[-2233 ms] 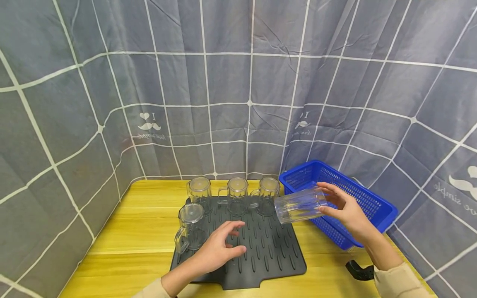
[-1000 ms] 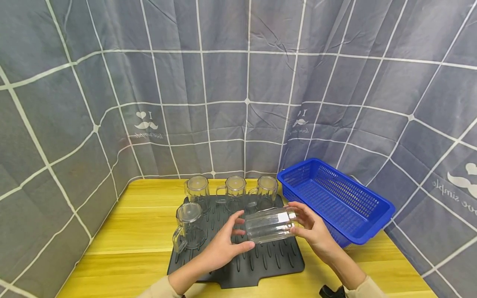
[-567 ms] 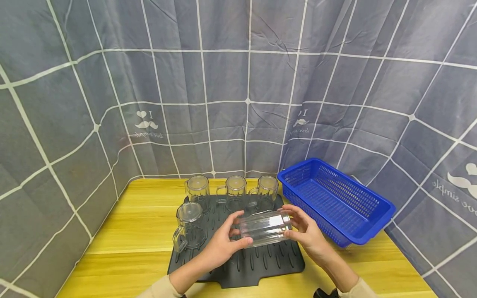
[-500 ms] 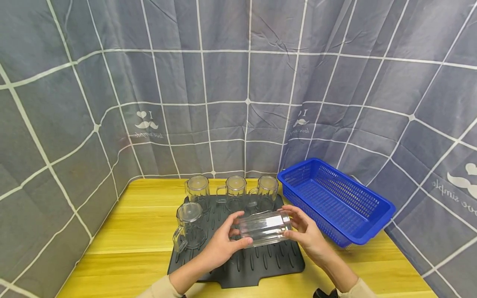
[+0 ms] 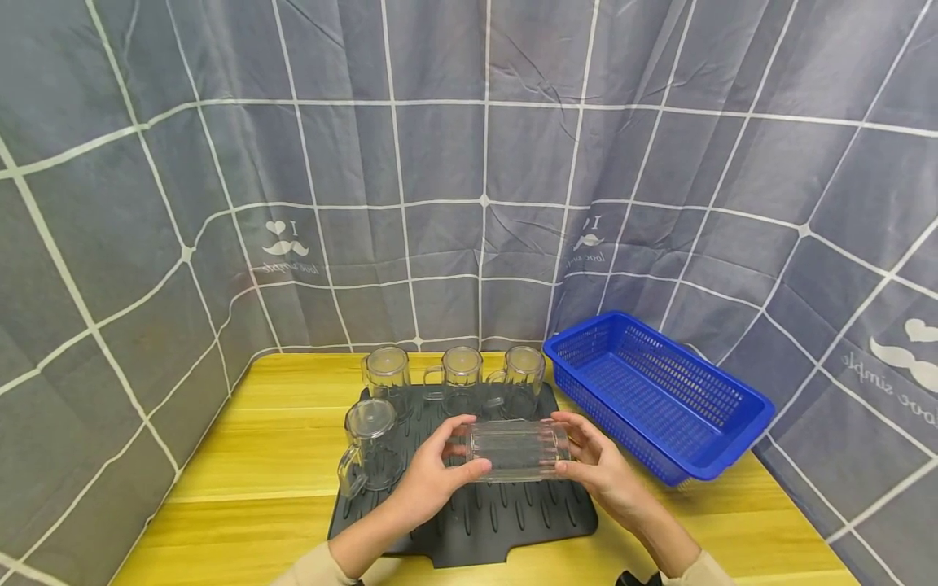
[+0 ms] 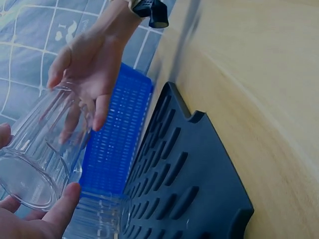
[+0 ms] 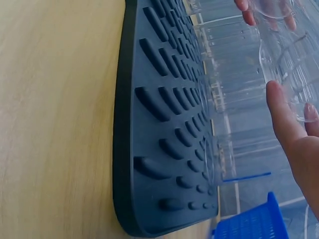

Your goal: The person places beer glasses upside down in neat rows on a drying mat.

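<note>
A clear ribbed glass mug [image 5: 517, 449] lies sideways in the air above the dark drying mat [image 5: 472, 541]. My left hand [image 5: 428, 472] grips its base end between thumb and fingers. At the opposite end my right hand [image 5: 604, 464] holds the rim, with the thumb in front and fingers behind. In the left wrist view, the mug's round base [image 6: 27, 181] faces the left fingers. Three upside-down glass mugs [image 5: 462, 382] stand in a row along the mat's back edge. Another upside-down mug [image 5: 372, 448] stands at the mat's left, handle toward the front left.
A blue perforated basket [image 5: 659, 407] stands on the right, beyond my right hand; no mugs show inside. Yellow wood tabletop [image 5: 249, 472] surrounds the mat. A grey checked curtain [image 5: 440, 163] hangs behind and at both sides.
My right hand has brought the mug left from beside the basket to over the mat. My left hand, empty before, has taken its base end. Lately the mug has turned more level.
</note>
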A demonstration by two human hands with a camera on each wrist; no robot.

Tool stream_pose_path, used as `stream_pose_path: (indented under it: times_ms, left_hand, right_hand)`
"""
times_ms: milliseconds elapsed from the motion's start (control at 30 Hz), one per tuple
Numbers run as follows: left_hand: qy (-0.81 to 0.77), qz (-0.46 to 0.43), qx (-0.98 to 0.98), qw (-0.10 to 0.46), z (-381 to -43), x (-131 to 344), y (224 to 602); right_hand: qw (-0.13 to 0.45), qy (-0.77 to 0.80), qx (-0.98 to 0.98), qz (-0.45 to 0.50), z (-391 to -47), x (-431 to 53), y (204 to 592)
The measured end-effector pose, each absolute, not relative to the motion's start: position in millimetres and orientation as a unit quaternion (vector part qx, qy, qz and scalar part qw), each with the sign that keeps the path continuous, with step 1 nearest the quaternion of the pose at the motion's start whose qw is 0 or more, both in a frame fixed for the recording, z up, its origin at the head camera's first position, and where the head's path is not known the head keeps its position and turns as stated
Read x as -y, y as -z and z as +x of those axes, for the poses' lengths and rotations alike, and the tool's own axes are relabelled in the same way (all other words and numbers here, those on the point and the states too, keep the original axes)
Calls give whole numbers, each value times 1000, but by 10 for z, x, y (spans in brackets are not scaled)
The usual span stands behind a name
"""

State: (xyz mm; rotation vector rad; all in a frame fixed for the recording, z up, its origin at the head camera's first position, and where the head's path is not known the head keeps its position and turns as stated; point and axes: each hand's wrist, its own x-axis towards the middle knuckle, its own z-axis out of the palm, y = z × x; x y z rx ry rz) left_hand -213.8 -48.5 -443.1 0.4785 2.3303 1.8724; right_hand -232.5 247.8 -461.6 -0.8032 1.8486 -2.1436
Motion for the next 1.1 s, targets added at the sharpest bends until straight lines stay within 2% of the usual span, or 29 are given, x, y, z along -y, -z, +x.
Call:
stream_pose_path:
  times_ms: [333,667,1100]
  left_hand:
    - [-561,168,-810,14,-2152,543,4302]
    - [-510,182,-841,-14,-2151,587,4127]
    - [-366,185,-911,-47,-2202,688,3905]
  right_hand:
    - [115,699,-656,-258,-2310,-2420,4620]
    - [125,681,-661,-289,-2305,-2399,4619]
    - [125,644,-704,-272,-2305,-2481,4645]
